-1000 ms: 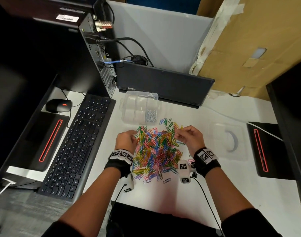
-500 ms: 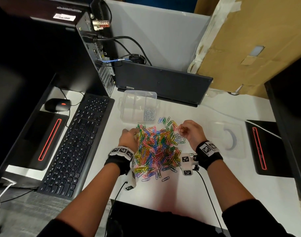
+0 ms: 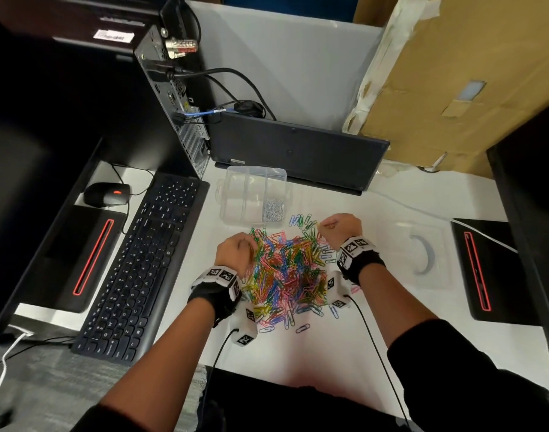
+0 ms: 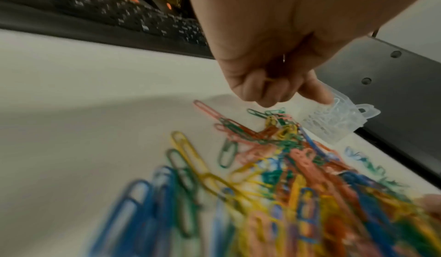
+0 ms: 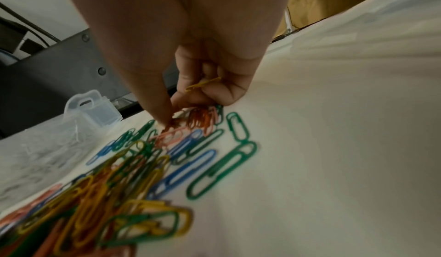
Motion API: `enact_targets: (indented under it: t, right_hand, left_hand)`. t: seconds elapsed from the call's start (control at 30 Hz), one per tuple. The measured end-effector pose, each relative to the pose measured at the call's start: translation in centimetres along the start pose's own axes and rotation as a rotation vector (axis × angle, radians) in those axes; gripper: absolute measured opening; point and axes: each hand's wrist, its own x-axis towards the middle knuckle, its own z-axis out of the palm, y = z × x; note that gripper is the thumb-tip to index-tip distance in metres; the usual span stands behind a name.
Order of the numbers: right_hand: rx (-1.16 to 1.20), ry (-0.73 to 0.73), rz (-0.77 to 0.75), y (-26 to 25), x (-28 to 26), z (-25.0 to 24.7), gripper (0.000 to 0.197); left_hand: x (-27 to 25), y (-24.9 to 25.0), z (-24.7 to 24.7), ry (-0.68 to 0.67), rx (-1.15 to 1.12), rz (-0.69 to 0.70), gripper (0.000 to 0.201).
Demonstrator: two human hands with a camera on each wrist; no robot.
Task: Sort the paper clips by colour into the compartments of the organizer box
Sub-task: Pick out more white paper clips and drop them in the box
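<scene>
A heap of coloured paper clips (image 3: 285,275) lies mid-desk, just in front of the clear organizer box (image 3: 254,194). Pale silver clips (image 3: 273,210) fill the box's near right compartment; the other compartments look bare. My left hand (image 3: 236,254) hovers curled at the heap's left edge. In the left wrist view its fingers (image 4: 267,84) are closed with a thin sliver of clip among them, the index finger sticking out. At the heap's far right corner, my right hand (image 3: 338,229) grips a yellow clip (image 5: 203,85) in its curled fingers. Its thumb (image 5: 164,123) touches the red clips below.
A black keyboard (image 3: 142,269) and mouse (image 3: 106,193) lie to the left. A dark laptop (image 3: 298,151) stands right behind the box. The clear lid (image 3: 419,254) rests to the right. A computer tower (image 3: 173,104) and cardboard (image 3: 469,73) close the back.
My right hand has edged a little toward the heap's far side. The left hand stays at the left edge, and the box has not moved.
</scene>
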Motion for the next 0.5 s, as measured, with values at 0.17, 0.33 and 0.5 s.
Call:
enact_targets:
  t: [0.17,0.33,0.5]
  right_hand:
    - [0.006,-0.095,-0.012,0.1,0.1,-1.1,0.009]
    - [0.448,-0.125,0.070,1.9,-0.8,-1.5,0.007]
    - [1.111,-0.274,0.323,2.7,-3.7,-1.6,0.024]
  left_hand:
    - [-0.8,-0.8,-1.0,-0.171,0.381,-0.100,0.038]
    - [-1.6,-1.4,-0.4,-0.296,0.677,-0.149,0.056]
    - [-1.7,-1.4,0.8,-0.287,0.714,-0.114,0.055]
